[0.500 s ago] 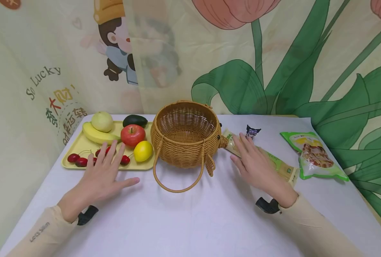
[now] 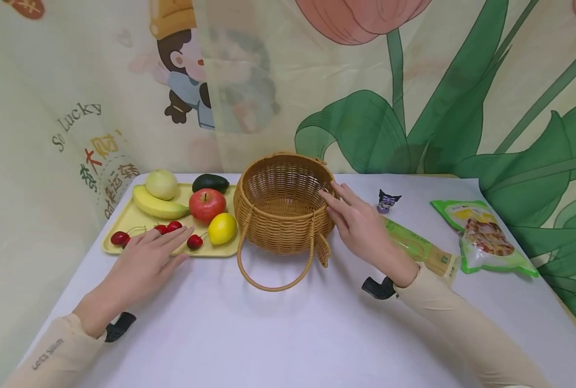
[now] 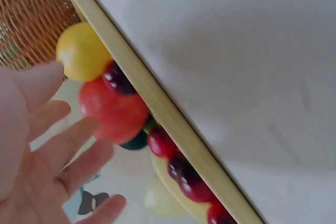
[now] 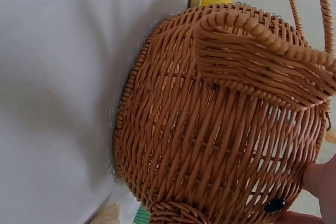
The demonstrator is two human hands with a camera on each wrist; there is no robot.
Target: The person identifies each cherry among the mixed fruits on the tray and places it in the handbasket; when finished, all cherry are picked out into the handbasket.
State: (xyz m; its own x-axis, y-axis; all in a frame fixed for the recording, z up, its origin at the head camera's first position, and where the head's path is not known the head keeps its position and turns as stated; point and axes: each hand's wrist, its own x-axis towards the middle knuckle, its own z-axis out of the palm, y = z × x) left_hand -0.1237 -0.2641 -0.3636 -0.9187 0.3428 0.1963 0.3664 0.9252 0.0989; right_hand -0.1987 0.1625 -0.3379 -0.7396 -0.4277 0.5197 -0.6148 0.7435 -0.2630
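A round brown wicker basket (image 2: pixel 280 234) with a loop handle hanging at its front stands mid-table. My right hand (image 2: pixel 361 226) is at the basket's right side, its fingers reaching to the rim; in the right wrist view the thumb (image 4: pixel 320 182) meets the weave near a black bead eye. My left hand (image 2: pixel 144 264) hovers, fingers extended, at the front edge of a yellow tray (image 2: pixel 222 251), holding nothing. On the tray are a lemon (image 2: pixel 222 229), a red apple (image 2: pixel 207 206), a banana (image 2: pixel 159 205), several cherries (image 2: pixel 194 241), a dark green avocado-like fruit (image 2: pixel 210 182) and a pale round fruit (image 2: pixel 162 184).
Right of the basket lies a long green-and-tan packet (image 2: pixel 421 245), partly behind my right hand. A small dark figurine (image 2: pixel 388 201) stands behind it, and a green-edged food bag (image 2: pixel 487 237) lies farther right. A printed cloth (image 2: pixel 268 81) hangs behind the white table.
My right hand has moved left from above the long packet to the basket's rim. The left hand has drawn back and tilted slightly, its fingers closer together. The head view has shifted a little.
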